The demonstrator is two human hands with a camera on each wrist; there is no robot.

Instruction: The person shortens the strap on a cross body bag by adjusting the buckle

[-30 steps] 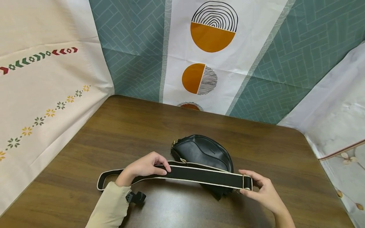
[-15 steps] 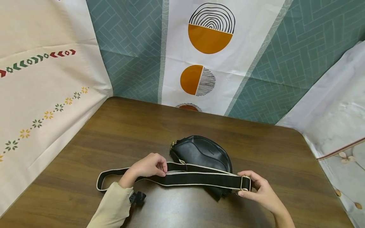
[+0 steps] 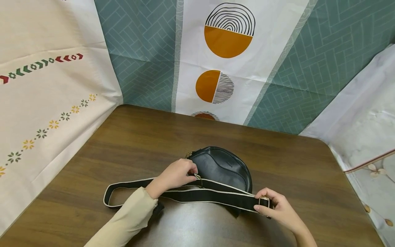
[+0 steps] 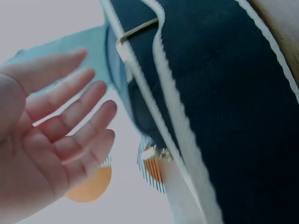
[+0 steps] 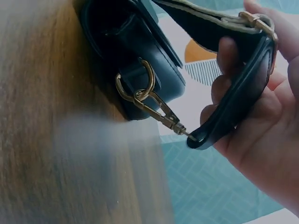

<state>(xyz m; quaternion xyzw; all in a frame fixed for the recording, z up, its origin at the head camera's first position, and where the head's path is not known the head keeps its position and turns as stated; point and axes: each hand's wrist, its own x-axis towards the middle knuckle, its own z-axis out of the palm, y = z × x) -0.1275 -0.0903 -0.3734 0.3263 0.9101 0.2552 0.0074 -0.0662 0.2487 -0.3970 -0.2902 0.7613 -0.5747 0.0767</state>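
Observation:
A black leather bag [image 3: 223, 168] with a curved top lies on the wooden table. Its black webbing strap [image 3: 213, 197], edged in white, stretches in front of it and loops round at the left. My right hand [image 3: 276, 207] grips the strap's end by a gold buckle [image 3: 264, 202]. In the right wrist view, a gold swivel clasp [image 5: 159, 112] joins that leather end to a ring on the bag. My left hand [image 3: 176, 174] hovers by a metal slider [image 4: 138, 30] on the strap's far run; the left wrist view shows its fingers loosely spread, apart from the strap.
The wooden table [image 3: 148, 137] reaches back to a teal and white patterned cloth [image 3: 148, 68]. A cream cloth [image 3: 55, 103] hangs at the left, and a pale floral one [image 3: 367, 137] at the right. A black device [image 3: 158, 209] shows by the left cuff.
My left hand has let go of the strap's near run and moved right and away from me, towards the slider. The near run sags lower; my right hand keeps its grip and has tilted slightly.

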